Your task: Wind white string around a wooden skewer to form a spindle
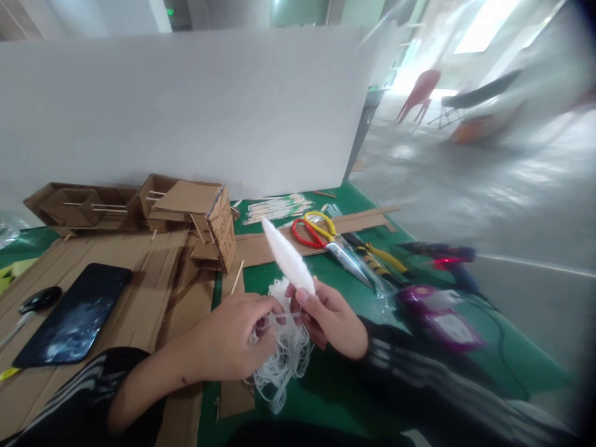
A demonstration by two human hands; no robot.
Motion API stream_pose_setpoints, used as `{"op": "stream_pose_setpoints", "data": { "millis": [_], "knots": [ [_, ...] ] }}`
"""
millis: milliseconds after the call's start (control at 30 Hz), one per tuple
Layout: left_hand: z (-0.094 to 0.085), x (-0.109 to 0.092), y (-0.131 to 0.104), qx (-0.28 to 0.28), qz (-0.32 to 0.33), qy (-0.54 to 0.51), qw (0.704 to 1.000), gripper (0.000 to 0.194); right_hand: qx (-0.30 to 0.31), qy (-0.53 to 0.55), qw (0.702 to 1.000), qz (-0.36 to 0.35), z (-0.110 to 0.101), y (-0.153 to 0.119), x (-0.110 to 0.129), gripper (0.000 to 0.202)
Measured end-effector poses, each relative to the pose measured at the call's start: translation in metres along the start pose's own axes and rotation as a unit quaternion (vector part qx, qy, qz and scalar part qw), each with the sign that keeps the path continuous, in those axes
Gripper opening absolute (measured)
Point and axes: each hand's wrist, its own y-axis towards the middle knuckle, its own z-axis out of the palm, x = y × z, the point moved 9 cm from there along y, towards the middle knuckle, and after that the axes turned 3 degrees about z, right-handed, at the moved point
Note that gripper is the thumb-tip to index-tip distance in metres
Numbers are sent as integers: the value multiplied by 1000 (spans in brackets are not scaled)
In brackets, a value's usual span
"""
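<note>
My right hand (336, 318) is closed around the lower end of a white, pointed piece (289, 257) that looks soft and fuzzy, its tip slanting up and to the left. A loose tangle of white string (282, 366) hangs below and between my hands. Curled fingers of my left hand (244, 335) pinch a strand of this string, which stretches across to my right fingers. Part of the tangle is hidden behind both hands.
Scissors with red and yellow handles (333, 239) lie beyond my hands, near yellow-handled pliers (388, 257). Cotton swabs (279, 208) are spread behind. A cardboard structure (186, 214) and a dark tablet (74, 313) are on the left. A glue gun (442, 257) and purple package (442, 316) are on the right.
</note>
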Motion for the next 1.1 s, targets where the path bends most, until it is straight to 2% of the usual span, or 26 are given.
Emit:
{"op": "stream_pose_setpoints", "data": {
  "millis": [133, 267, 367, 433, 567, 667, 767, 833, 900, 1000, 1100],
  "knots": [
    [-3, -12, 1, 11, 31, 19, 999, 11, -9, -28, 1000, 5, -1, 0, 0, 44],
    [-7, -6, 3, 4, 21, -97, 995, 17, -26, -81, 996, -25, -5, -1, 10, 42],
    [-12, 2, 2, -30, 7, -168, 985, 21, 9, -96, 994, -43, 0, -2, 15, 39],
    [-15, 6, 1, -61, 6, -162, 985, 23, 42, -102, 993, -44, 4, -3, 16, 37],
    [-26, -2, -3, -136, 55, -31, 989, 21, 57, -111, 992, -29, 2, -4, 19, 34],
    [-29, -14, -7, -170, 116, 78, 975, 19, 74, -84, 994, -19, 0, -4, 21, 32],
    [-26, -19, -8, -179, 154, 209, 949, 21, 95, -39, 995, -16, -4, -5, 22, 32],
    [-23, -19, -8, -173, 176, 301, 921, 20, 91, -9, 996, -11, -11, -5, 22, 32],
    [-27, -16, -8, -180, 177, 344, 905, 16, 72, 15, 997, -8, -22, -4, 22, 34],
    [-40, -10, -7, -197, 146, 292, 925, 10, 43, 1, 999, -12, -36, -4, 25, 36],
    [-45, -5, -5, -172, 112, 161, 965, 6, 32, -59, 998, -16, -40, -5, 29, 38]
  ]
}}
